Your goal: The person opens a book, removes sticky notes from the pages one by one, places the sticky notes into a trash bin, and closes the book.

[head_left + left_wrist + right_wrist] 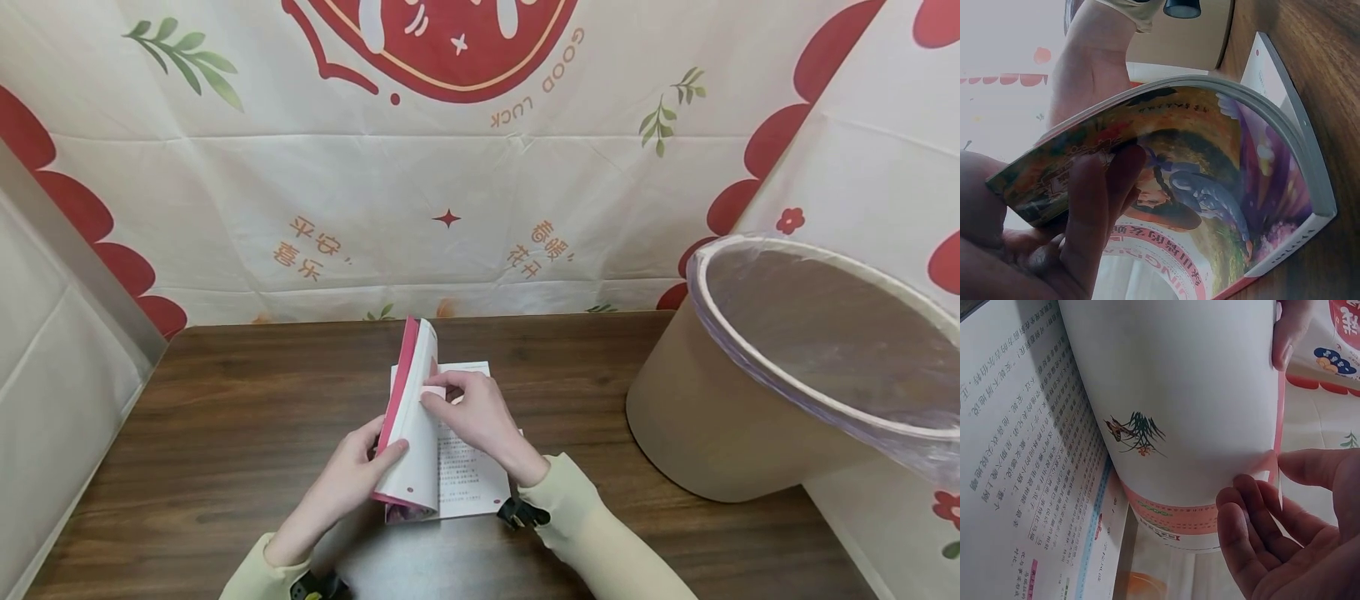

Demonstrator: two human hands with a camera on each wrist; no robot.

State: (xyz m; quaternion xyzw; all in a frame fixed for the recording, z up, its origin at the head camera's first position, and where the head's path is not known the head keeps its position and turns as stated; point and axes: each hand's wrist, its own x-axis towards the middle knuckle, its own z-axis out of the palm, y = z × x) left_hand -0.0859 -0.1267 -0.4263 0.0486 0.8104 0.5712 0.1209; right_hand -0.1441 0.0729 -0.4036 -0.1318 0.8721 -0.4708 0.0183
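An open paperback book [468,479] lies on the table, its left-hand part lifted and curved upright. My left hand [348,475] grips that raised part, thumb over the inner pages and fingers against the illustrated cover [1204,181] behind. With thumb and index finger, my right hand [480,417] pinches the free edge of a raised page. A small plant drawing [1141,434] shows on this mostly white page in the right wrist view. Lines of text cover the opposite page [1022,437], which lies flat. My right hand hides part of that page in the head view.
To the right stands a large brown bin [720,417] with a clear plastic liner over its rim. The dark wood table [247,417] meets a white and red printed cloth [420,183] at the back. Each wrist bears a black strapped device.
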